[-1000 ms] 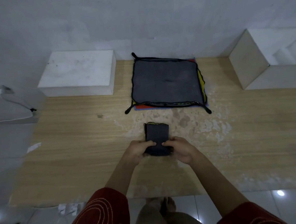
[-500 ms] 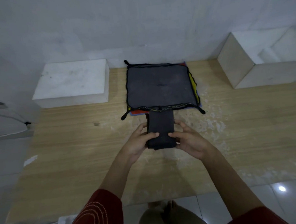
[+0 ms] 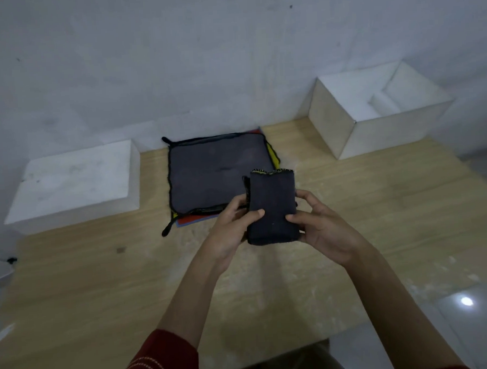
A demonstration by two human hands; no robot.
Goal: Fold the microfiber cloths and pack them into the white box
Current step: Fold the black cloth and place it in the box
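Observation:
A small dark folded cloth [image 3: 272, 205] with a yellow-stitched top edge is held up above the wooden table [image 3: 100, 276]. My left hand [image 3: 230, 232] grips its left side and my right hand [image 3: 321, 231] grips its right side, thumbs on the front. Behind it a stack of flat cloths [image 3: 210, 174] lies at the back of the table, a dark grey one on top, with yellow, red and blue edges showing beneath. The open white box [image 3: 375, 132] stands at the back right, its inside split by a divider.
A flat white lid or block [image 3: 73, 184] rests at the back left against the wall. A cable [image 3: 3, 261] hangs off the table's left edge. Tiled floor shows at the lower right.
Both hands lifted the folded cloth off the table and carried it up and slightly right. The view swung, bringing the white box more into sight.

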